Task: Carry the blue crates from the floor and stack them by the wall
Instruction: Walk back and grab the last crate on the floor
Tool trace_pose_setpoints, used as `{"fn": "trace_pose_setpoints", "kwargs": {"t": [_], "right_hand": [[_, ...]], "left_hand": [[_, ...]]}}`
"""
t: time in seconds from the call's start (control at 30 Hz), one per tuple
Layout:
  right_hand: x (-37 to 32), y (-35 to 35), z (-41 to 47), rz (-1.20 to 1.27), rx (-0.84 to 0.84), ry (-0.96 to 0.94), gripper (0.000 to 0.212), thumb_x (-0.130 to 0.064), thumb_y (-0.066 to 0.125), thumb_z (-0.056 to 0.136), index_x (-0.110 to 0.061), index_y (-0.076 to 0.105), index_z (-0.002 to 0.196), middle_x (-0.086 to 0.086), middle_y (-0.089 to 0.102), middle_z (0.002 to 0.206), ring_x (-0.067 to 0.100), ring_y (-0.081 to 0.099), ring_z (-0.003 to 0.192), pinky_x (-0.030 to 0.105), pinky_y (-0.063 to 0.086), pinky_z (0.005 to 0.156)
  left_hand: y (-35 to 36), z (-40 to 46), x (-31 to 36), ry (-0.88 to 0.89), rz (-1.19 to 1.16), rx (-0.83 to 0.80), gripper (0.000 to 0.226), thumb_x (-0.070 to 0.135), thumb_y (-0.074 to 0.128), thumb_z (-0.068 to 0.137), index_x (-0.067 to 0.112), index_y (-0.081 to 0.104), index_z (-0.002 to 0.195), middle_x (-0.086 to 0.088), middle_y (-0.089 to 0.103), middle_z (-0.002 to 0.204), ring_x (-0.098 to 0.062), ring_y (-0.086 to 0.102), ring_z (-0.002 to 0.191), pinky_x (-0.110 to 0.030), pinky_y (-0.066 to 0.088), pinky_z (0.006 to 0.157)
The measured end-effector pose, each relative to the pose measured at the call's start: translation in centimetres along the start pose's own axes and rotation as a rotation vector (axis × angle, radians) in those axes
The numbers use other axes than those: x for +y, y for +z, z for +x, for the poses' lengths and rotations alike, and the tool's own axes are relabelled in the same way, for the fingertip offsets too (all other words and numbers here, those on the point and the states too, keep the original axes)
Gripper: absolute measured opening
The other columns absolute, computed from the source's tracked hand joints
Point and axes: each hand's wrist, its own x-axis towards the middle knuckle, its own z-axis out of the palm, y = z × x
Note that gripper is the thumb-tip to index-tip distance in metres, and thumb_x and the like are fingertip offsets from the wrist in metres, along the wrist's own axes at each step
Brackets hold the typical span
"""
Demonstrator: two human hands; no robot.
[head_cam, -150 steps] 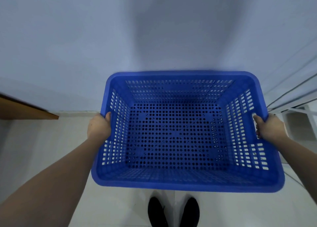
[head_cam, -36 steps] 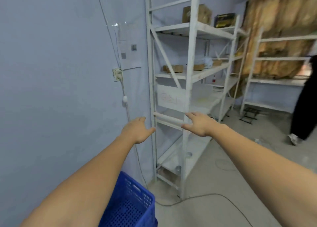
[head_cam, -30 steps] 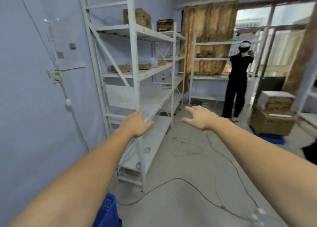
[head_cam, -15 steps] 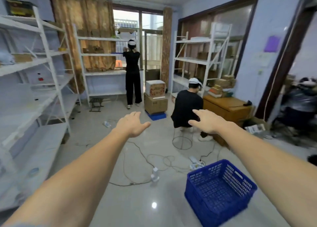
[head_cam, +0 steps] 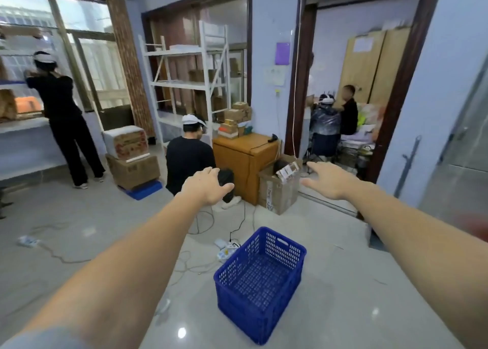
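A blue perforated crate stands upright and empty on the pale tiled floor, low and centre-right in the head view. Both my arms stretch forward above it. My left hand hovers open with fingers spread, holding nothing. My right hand is likewise open and empty, palm down, further right. Both hands are well above and beyond the crate, not touching it. The crate placed by the wall is out of view.
Cables and a power strip lie on the floor just behind the crate. A crouching person sits ahead beside a wooden cabinet and a cardboard box. Another person stands left. White shelving and a doorway lie beyond.
I set the first crate down by the wall and turned around to the right. The floor crate has shifted from lower right toward the centre and looks closer. My hands stay open.
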Motion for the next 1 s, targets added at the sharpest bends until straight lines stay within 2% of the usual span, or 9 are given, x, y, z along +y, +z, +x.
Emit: {"fn": "trace_pose_setpoints", "kwargs": {"t": [0.13, 0.27, 0.4, 0.57, 0.7, 0.87, 1.0], "right_hand": [[6.1, 0.4, 2.1, -0.029, -0.02, 0.091, 0.083, -0.068, 0.037, 0.092, -0.019, 0.023, 0.157, 0.008, 0.027, 0.163, 0.029, 0.025, 0.149, 0.047, 0.023, 0.121], [12.6, 1.3, 5.5, -0.017, -0.039, 0.168, 0.087, -0.073, 0.035, 0.088, -0.022, 0.023, 0.157, 0.007, 0.029, 0.163, 0.031, 0.028, 0.148, 0.05, 0.027, 0.119], [18.3, 1.5, 10.4, -0.005, -0.055, 0.195, 0.091, -0.076, 0.032, 0.084, -0.022, 0.022, 0.157, 0.007, 0.027, 0.163, 0.029, 0.026, 0.149, 0.049, 0.024, 0.12], [23.9, 1.9, 17.8, -0.035, -0.108, 0.172, 0.084, -0.07, 0.035, 0.091, -0.022, 0.019, 0.158, 0.008, 0.023, 0.164, 0.03, 0.022, 0.15, 0.049, 0.022, 0.121], [25.6, 2.7, 24.5, -0.038, -0.106, 0.126, 0.081, -0.065, 0.039, 0.093, -0.02, 0.022, 0.158, 0.008, 0.028, 0.163, 0.03, 0.025, 0.149, 0.047, 0.023, 0.12], [25.9, 5.9, 33.6, -0.026, -0.121, 0.074, 0.081, -0.065, 0.041, 0.092, -0.02, 0.026, 0.156, 0.008, 0.03, 0.162, 0.029, 0.028, 0.148, 0.046, 0.025, 0.118], [25.8, 9.5, 40.8, -0.048, -0.161, -0.006, 0.077, -0.06, 0.042, 0.095, -0.015, 0.028, 0.156, 0.012, 0.035, 0.159, 0.032, 0.032, 0.145, 0.044, 0.027, 0.116]], "left_hand": [[3.1, 6.0, 4.4, 0.095, 0.009, -0.056, 0.084, 0.07, 0.042, 0.09, 0.02, 0.031, 0.155, -0.007, 0.035, 0.16, -0.033, 0.044, 0.138, -0.051, 0.042, 0.109], [6.0, 12.1, 8.8, 0.163, 0.036, -0.08, 0.084, 0.07, 0.039, 0.092, 0.019, 0.028, 0.157, -0.007, 0.029, 0.163, -0.033, 0.037, 0.144, -0.052, 0.037, 0.114], [8.5, 18.4, 13.0, 0.181, 0.039, -0.085, 0.082, 0.069, 0.039, 0.093, 0.019, 0.028, 0.157, -0.007, 0.027, 0.164, -0.031, 0.033, 0.147, -0.051, 0.034, 0.116], [10.9, 25.1, 16.4, 0.133, 0.042, -0.095, 0.082, 0.07, 0.039, 0.092, 0.021, 0.027, 0.157, -0.007, 0.026, 0.165, -0.031, 0.031, 0.148, -0.051, 0.033, 0.117], [12.3, 29.6, 16.4, 0.07, 0.052, -0.108, 0.084, 0.072, 0.038, 0.091, 0.021, 0.029, 0.157, -0.006, 0.027, 0.164, -0.032, 0.033, 0.147, -0.052, 0.034, 0.116], [14.5, 35.6, 13.8, -0.061, 0.025, -0.139, 0.086, 0.073, 0.04, 0.088, 0.02, 0.034, 0.154, -0.007, 0.038, 0.157, -0.033, 0.045, 0.137, -0.052, 0.041, 0.109], [17.3, 40.6, 11.3, -0.13, 0.01, -0.172, 0.072, 0.064, 0.042, 0.092, 0.02, 0.039, 0.148, -0.009, 0.044, 0.151, -0.035, 0.048, 0.131, -0.051, 0.042, 0.106]]}}
